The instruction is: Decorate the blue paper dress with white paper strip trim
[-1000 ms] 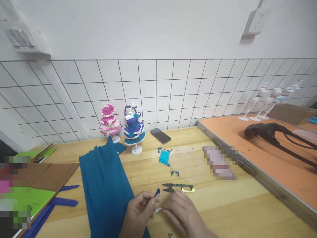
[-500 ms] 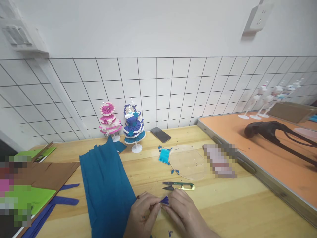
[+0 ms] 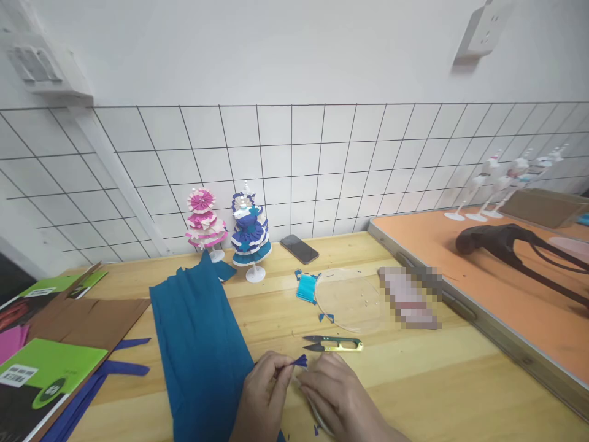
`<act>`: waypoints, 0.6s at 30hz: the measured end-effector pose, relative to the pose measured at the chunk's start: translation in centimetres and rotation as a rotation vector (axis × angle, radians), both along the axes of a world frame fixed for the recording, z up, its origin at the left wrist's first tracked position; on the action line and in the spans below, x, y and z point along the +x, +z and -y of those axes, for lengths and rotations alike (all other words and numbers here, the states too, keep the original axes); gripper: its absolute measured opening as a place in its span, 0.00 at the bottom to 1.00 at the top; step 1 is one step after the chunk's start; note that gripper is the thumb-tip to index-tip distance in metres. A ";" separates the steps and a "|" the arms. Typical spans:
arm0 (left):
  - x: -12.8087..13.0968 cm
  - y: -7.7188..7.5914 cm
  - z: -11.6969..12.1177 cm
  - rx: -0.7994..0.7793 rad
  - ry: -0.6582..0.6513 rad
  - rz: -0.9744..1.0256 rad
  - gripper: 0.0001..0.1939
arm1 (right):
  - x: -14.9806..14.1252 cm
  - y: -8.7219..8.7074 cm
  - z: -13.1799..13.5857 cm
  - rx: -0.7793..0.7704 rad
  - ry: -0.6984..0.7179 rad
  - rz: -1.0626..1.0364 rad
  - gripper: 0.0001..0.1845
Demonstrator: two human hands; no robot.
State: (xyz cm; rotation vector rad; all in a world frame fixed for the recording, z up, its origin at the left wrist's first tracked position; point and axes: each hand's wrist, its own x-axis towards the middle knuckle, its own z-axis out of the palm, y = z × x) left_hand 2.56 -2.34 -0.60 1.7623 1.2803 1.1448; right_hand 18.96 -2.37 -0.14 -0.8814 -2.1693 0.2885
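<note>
My left hand pinches a small folded blue fabric piece between thumb and forefinger, just above the wooden table. My right hand is close beside it, fingers curled and closed near a thin whitish strand; what it grips is too small to name. Yellow-handled thread snips lie just beyond both hands. A long teal cloth lies to the left, partly under my left wrist.
Two small dress figures, pink and blue, stand near the tiled wall. A phone, a teal thread card and a clear round lid lie behind the snips. An orange board holds a dark object at right; cardboard and green papers lie at left.
The hands came together over the blue piece, then parted slightly; the left hand now holds the piece out toward the snips. The view shifted a little.
</note>
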 end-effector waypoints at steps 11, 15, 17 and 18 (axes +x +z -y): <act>1.3 0.1 -0.2 -0.366 0.096 0.513 0.16 | -0.3 -1.8 0.0 -0.124 -0.081 -0.094 0.07; 0.9 0.2 -0.7 -0.462 0.083 0.554 0.21 | -0.2 -2.5 0.1 -0.276 -0.125 -0.187 0.29; 0.9 0.3 -0.8 -0.486 0.094 0.582 0.22 | 0.0 -2.6 0.1 -0.308 -0.099 -0.211 0.34; 0.8 0.3 -0.9 -0.499 0.095 0.593 0.22 | 0.0 -2.6 0.2 -0.329 -0.083 -0.230 0.34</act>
